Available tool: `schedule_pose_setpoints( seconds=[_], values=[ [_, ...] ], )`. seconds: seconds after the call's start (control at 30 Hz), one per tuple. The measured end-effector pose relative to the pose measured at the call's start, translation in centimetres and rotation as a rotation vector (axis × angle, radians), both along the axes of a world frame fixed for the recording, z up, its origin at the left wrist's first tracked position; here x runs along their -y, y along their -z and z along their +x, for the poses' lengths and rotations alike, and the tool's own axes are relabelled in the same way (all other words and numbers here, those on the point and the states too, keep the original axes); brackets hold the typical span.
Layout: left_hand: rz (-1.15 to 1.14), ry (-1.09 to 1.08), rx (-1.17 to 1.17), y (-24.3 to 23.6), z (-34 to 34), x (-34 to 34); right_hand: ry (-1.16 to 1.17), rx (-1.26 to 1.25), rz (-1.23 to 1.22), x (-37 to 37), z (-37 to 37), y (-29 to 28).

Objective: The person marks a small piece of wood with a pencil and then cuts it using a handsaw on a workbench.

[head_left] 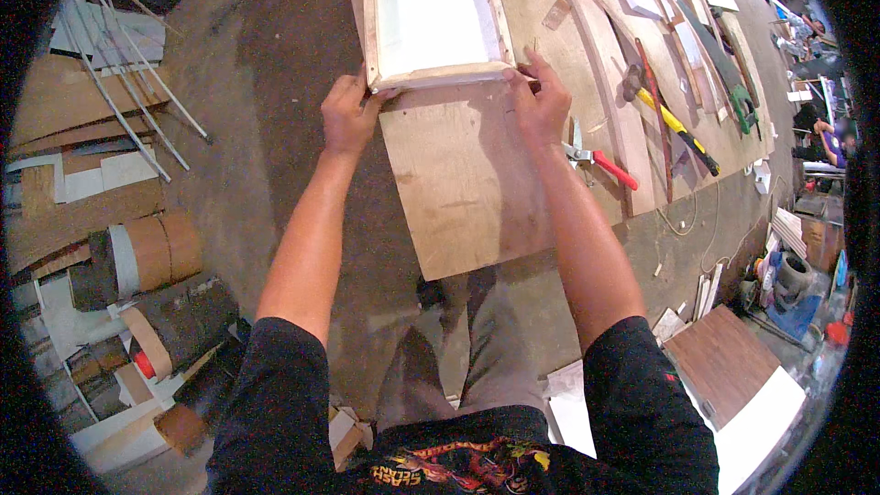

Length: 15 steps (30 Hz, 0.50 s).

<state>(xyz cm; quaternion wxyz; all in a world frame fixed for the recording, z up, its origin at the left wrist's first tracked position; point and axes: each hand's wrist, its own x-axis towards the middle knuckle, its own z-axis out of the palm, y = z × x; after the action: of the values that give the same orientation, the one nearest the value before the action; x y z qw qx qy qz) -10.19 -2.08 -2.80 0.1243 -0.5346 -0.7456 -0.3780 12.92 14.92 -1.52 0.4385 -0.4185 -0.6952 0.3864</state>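
At the top middle, a square wooden frame (370, 32) with a white sheet (433, 23) inside it is held at its near corners. My left hand (347, 116) is closed around the near left corner, thumb along the near edge. The near right corner sits in my right hand (543, 103), its fingers bent over the edge. Beneath the frame is a plywood board (449, 192). Just right of my right wrist lies a pair of snips with red handles (612, 169). Farther right is a hammer with a yellow and black handle (678, 128).
Long wooden strips (632, 174) and a green-handled saw (744, 108) lie on the board's right side. White rods (128, 82), rolls of sheet (160, 247) and flat offcuts fill the left floor. A brown panel (729, 362) is at the lower right.
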Motion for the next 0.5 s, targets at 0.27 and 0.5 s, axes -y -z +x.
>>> schedule_pose_setpoints(
  seconds=[0.27, 0.5],
  values=[
    [-0.015, 0.008, -0.019, 0.6, -0.1, 0.2, -0.022, 0.076, -0.117, -0.4, 0.4, -0.2],
    [-0.065, 0.019, -0.02, 0.0, -0.4, 0.4, -0.092, 0.029, -0.172, -0.7, 1.0, 1.1]
  ],
)
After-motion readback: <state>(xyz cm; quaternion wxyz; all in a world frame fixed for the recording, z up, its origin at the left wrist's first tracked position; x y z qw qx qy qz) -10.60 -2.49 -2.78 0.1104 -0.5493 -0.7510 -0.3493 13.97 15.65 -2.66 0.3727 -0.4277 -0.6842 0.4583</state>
